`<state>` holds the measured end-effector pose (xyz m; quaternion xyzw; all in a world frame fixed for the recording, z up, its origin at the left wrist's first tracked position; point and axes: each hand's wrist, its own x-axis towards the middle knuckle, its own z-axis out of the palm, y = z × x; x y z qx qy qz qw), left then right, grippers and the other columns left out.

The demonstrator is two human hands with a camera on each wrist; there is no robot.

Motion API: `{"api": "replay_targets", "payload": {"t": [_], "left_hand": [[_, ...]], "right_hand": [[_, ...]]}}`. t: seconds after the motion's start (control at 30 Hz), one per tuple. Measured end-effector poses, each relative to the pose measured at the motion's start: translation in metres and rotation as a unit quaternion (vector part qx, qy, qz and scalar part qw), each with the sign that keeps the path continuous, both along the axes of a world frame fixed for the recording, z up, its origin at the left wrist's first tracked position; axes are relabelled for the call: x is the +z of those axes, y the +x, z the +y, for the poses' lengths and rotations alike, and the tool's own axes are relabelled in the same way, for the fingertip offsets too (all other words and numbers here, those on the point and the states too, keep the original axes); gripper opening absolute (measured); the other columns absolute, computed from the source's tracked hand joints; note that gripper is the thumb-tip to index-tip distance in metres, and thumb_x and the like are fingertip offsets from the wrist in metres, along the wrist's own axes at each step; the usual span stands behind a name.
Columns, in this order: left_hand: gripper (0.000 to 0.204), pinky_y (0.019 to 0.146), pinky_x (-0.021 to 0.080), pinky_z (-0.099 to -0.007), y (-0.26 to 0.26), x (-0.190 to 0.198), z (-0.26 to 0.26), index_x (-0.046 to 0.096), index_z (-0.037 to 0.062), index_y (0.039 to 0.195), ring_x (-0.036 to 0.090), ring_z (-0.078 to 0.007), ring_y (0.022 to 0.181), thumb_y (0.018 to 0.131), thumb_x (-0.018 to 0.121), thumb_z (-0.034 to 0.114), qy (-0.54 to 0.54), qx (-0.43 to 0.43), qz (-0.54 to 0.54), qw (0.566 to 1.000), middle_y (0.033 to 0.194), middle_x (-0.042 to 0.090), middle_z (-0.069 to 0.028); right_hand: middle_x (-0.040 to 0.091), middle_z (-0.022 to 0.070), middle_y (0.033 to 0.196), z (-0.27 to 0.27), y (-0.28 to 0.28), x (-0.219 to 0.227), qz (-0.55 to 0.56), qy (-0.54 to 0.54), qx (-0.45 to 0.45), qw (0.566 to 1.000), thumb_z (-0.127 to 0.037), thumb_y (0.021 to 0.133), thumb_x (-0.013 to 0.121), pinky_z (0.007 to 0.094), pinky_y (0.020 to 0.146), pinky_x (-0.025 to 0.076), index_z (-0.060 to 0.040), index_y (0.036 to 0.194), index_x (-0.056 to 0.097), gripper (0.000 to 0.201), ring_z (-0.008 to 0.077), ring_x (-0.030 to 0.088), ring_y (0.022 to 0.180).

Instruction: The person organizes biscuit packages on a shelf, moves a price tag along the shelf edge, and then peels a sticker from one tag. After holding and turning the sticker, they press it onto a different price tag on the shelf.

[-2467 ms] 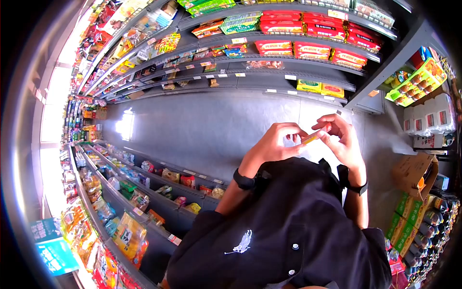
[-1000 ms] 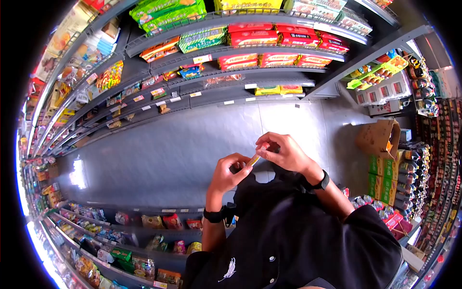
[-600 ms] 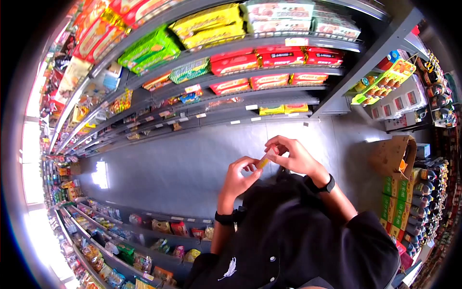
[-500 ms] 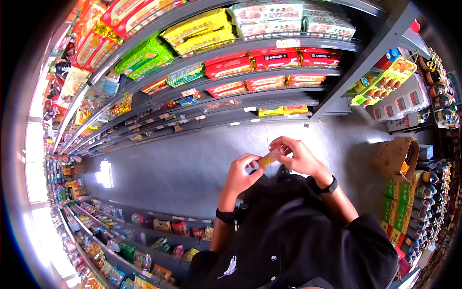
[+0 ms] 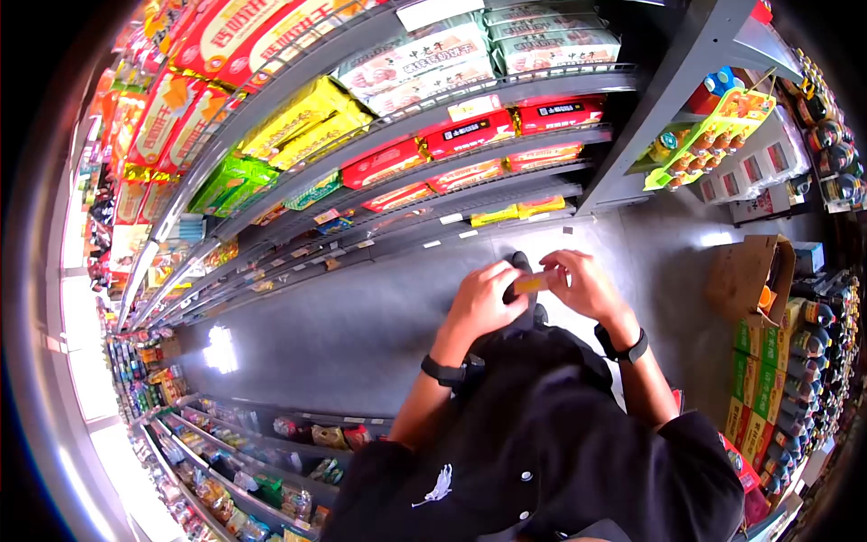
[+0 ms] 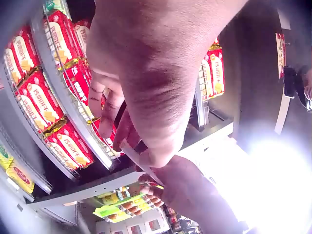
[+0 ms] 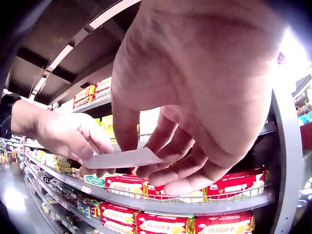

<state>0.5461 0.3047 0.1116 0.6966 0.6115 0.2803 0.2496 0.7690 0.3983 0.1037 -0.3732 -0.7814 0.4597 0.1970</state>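
Observation:
A small strip-like paper tag is held between both hands in front of the body, yellowish on its upper face in the head view. The right wrist view shows the other side of the tag as plain white. My left hand pinches one end between thumb and fingers. At the opposite end, my right hand pinches it with thumb and fingertips. Seen from the left wrist, the tag is nearly edge-on, and the left hand covers much of the view.
Grey shelves with red biscuit packs and yellow packs rise ahead. Low shelves with snack bags run at lower left. An opened cardboard box stands on the floor at right, by green cartons. A grey post ends the shelving.
The head view has turned, bringing the shelves ahead closer. Both hands have shifted, and the tag has gone from slanted to nearly level, still held at both ends.

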Motion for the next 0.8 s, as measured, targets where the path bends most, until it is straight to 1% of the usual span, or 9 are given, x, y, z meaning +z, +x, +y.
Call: {"api": "replay_targets", "payload": {"t": [0.07,0.27,0.43,0.5,0.57,0.63,0.7,0.77,0.8], "left_hand": [[0.03,0.083,0.059,-0.0475,-0.004,-0.013,0.019,0.075,0.0049,0.106,0.073,-0.0368,0.094,0.082,0.081,0.022,0.009,-0.01,-0.006,1.0,0.101,0.073,-0.0123],[0.033,0.085,0.06,-0.0453,-0.016,-0.01,0.069,0.077,0.0052,0.111,0.074,-0.0351,0.094,0.082,0.081,0.022,-0.003,-0.024,-0.07,0.997,0.105,0.074,-0.0126],[0.03,0.09,0.059,-0.0419,-0.028,-0.034,0.108,0.077,0.0018,0.111,0.074,-0.0351,0.1,0.088,0.085,0.02,-0.059,-0.037,-0.212,0.975,0.107,0.077,-0.0144],[0.023,0.09,0.059,-0.0426,-0.031,-0.058,0.119,0.078,0.0022,0.107,0.073,-0.0354,0.099,0.088,0.083,0.015,-0.071,-0.042,-0.225,0.971,0.102,0.076,-0.0135],[0.015,0.088,0.058,-0.0431,-0.035,-0.084,0.126,0.078,0.0023,0.101,0.073,-0.0342,0.095,0.088,0.08,0.01,-0.024,-0.062,-0.126,0.99,0.099,0.075,-0.0128],[0.011,0.08,0.058,-0.0407,-0.036,-0.09,0.131,0.078,0.0021,0.099,0.071,-0.0303,0.085,0.09,0.077,0.008,-0.029,-0.045,-0.157,0.986,0.094,0.073,-0.0127],[0.012,0.073,0.057,-0.0392,-0.039,-0.094,0.137,0.078,0.0013,0.1,0.069,-0.0282,0.077,0.091,0.077,0.009,-0.041,-0.003,-0.154,0.987,0.091,0.072,-0.0115],[0.012,0.068,0.054,-0.0388,-0.044,-0.1,0.143,0.077,0.001,0.099,0.067,-0.0263,0.071,0.093,0.077,0.011,-0.037,0.007,-0.137,0.99,0.088,0.07,-0.0109],[0.011,0.068,0.054,-0.0387,-0.047,-0.092,0.147,0.077,0.0017,0.097,0.066,-0.0252,0.07,0.093,0.077,0.012,-0.058,0.005,-0.104,0.993,0.085,0.068,-0.011]], "right_hand": [[0.078,0.0189,0.101,0.015,0.001,-0.002,-0.012,-0.007,-0.025,1.0,-0.004,0.087,0.072,0.0427,0.084,0.061,0.0001,0.116,0.076,0.03,0.0346,0.077,0.093],[0.079,0.0179,0.094,0.06,-0.001,0.01,-0.048,-0.035,-0.026,0.998,-0.001,0.088,0.072,0.0415,0.082,0.062,-0.0011,0.116,0.077,0.029,0.0317,0.079,0.089],[0.08,0.0164,0.091,0.1,-0.006,-0.006,-0.045,-0.036,-0.047,0.997,-0.001,0.088,0.073,0.0416,0.084,0.062,-0.0022,0.116,0.077,0.028,0.0318,0.08,0.089],[0.08,0.0153,0.089,0.109,-0.005,-0.029,-0.034,-0.007,-0.039,0.999,-0.004,0.088,0.074,0.0417,0.084,0.061,-0.0042,0.117,0.076,0.028,0.0328,0.079,0.087],[0.08,0.0133,0.09,0.115,-0.009,-0.041,-0.054,-0.03,-0.036,0.997,-0.007,0.089,0.075,0.0418,0.086,0.06,-0.0051,0.12,0.077,0.031,0.0321,0.078,0.089],[0.082,0.0117,0.113,0.131,-0.005,-0.051,-0.004,-0.027,-0.009,1.0,-0.01,0.093,0.076,0.0412,0.089,0.061,-0.0052,0.132,0.075,0.04,0.0278,0.077,0.1],[0.079,0.0103,0.127,0.17,0.014,-0.089,0.077,-0.151,-0.091,0.981,-0.013,0.096,0.075,0.04,0.089,0.061,-0.0016,0.136,0.072,0.042,0.0248,0.076,0.103],[0.076,0.0118,0.135,0.235,0.041,-0.152,0.063,-0.193,-0.175,0.963,-0.014,0.099,0.073,0.0369,0.089,0.061,0.0023,0.141,0.068,0.046,0.02,0.074,0.105],[0.073,0.0169,0.137,0.261,0.046,-0.181,0.04,-0.181,-0.234,0.954,-0.018,0.097,0.074,0.0397,0.093,0.06,0.0023,0.143,0.065,0.051,0.0248,0.073,0.11]]}}
